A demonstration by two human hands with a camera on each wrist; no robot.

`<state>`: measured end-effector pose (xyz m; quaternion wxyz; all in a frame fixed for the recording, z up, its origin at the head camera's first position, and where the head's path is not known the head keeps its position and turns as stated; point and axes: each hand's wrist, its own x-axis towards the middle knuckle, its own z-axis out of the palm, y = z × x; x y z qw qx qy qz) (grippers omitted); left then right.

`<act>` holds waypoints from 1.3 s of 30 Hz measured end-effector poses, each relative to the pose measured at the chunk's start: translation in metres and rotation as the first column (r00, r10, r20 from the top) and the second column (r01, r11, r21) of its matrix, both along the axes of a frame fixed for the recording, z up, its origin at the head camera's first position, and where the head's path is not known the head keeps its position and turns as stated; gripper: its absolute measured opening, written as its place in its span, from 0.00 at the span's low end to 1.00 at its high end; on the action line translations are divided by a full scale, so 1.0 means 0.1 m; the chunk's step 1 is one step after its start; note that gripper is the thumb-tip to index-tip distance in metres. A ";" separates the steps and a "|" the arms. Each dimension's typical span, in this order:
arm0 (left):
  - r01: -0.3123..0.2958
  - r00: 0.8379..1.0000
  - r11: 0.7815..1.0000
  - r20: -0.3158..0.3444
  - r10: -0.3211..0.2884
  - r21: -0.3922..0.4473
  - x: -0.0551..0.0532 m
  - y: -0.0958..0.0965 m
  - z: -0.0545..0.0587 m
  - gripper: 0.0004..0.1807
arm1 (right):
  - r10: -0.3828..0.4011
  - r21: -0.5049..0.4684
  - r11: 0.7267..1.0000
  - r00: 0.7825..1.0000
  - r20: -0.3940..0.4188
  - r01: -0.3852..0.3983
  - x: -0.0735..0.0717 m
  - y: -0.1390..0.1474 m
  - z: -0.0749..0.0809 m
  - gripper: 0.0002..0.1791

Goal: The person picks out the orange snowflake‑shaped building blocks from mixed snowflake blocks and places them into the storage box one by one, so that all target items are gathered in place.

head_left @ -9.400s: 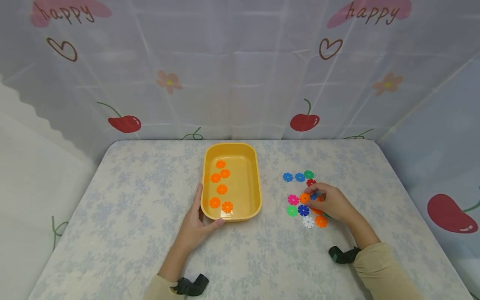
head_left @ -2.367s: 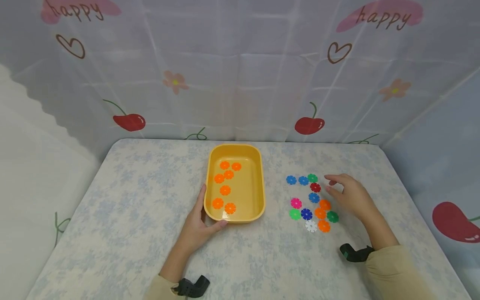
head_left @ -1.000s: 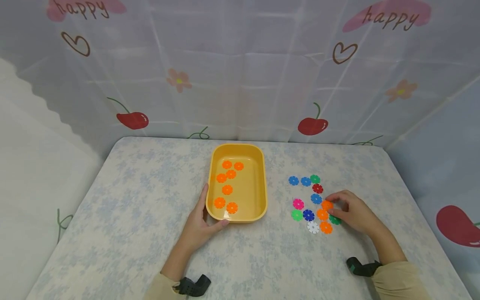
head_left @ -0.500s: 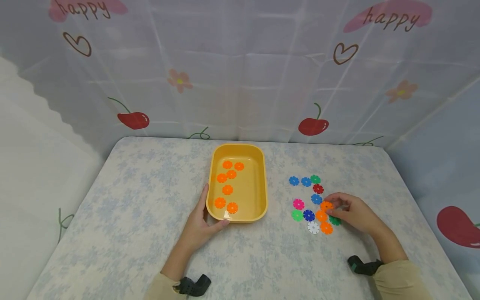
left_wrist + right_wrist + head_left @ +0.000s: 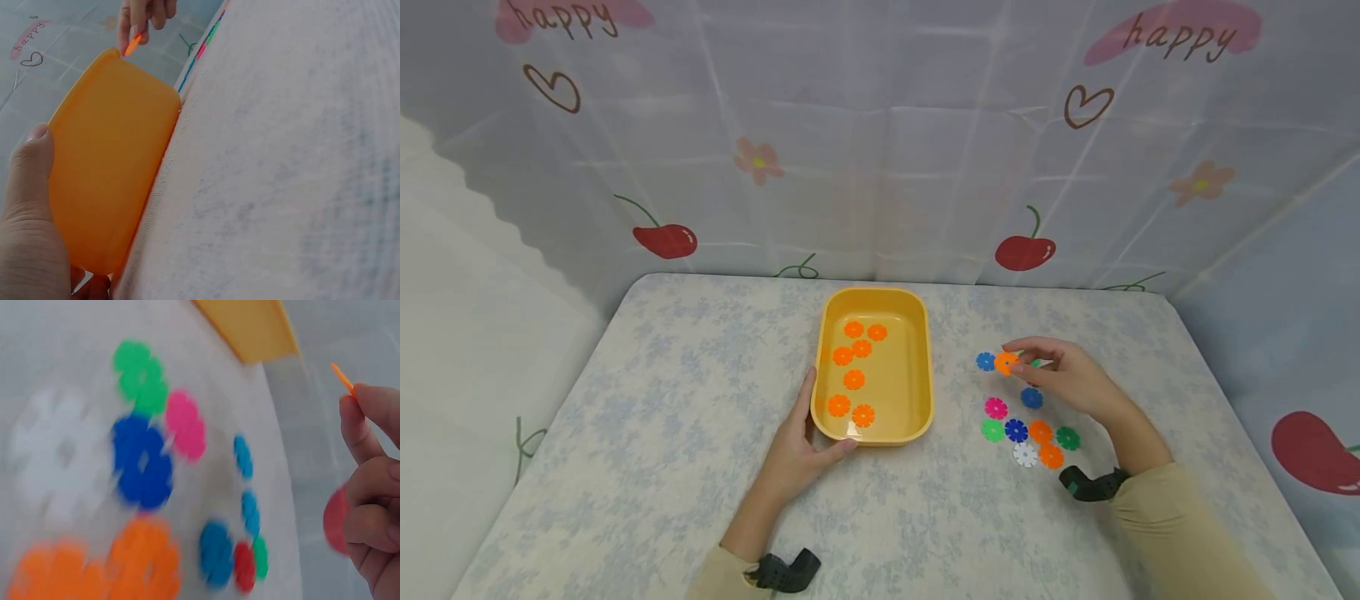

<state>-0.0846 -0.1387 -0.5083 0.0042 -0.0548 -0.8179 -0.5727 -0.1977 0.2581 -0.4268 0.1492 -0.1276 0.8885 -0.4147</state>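
Observation:
My left hand [image 5: 797, 462] holds the near left corner of a yellow plastic tray [image 5: 898, 379], its thumb along the near side. Several orange snowflake discs [image 5: 853, 380] lie inside, mostly toward the left. My right hand [image 5: 1067, 379] pinches another orange snowflake disc [image 5: 342, 378] between thumb and fingertips, raised above the table. In the head view this disc overlaps the row of blue discs. Below the hand lie loose discs: pink [image 5: 996, 408], light green [image 5: 992, 430], dark blue [image 5: 1016, 431], white [image 5: 1026, 454], dark green [image 5: 1067, 438] and orange [image 5: 1052, 457].
The table [image 5: 895, 525] wears a pale cloth with a blue-grey pattern. A light curtain [image 5: 880, 167] printed with cherries and hearts hangs behind its far edge. Black wrist straps [image 5: 1090, 485] sit at the sleeves. A blue disc [image 5: 986, 362] lies between tray and right hand.
My right hand has picked an orange disc out of the loose group and carried it up and left. Earlier, one more orange disc came to lie in the tray. My left hand stays put.

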 end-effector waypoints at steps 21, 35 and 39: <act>0.006 1.000 1.000 0.002 -0.006 0.020 -0.01 -0.01 -0.01 0.64 | 0.352 0.081 0.935 0.928 -0.121 -0.344 -0.54 -1.36 0.21 0.15; 0.009 1.000 1.000 0.015 -0.010 0.020 -0.01 -0.01 0.00 0.64 | 0.414 0.375 0.867 0.893 -0.175 -0.329 -0.58 -1.75 0.07 0.11; 0.012 1.000 1.000 0.014 -0.012 0.017 -0.01 -0.01 0.00 0.64 | 0.416 0.456 0.838 0.891 -0.180 -0.299 -0.58 -1.82 0.02 0.10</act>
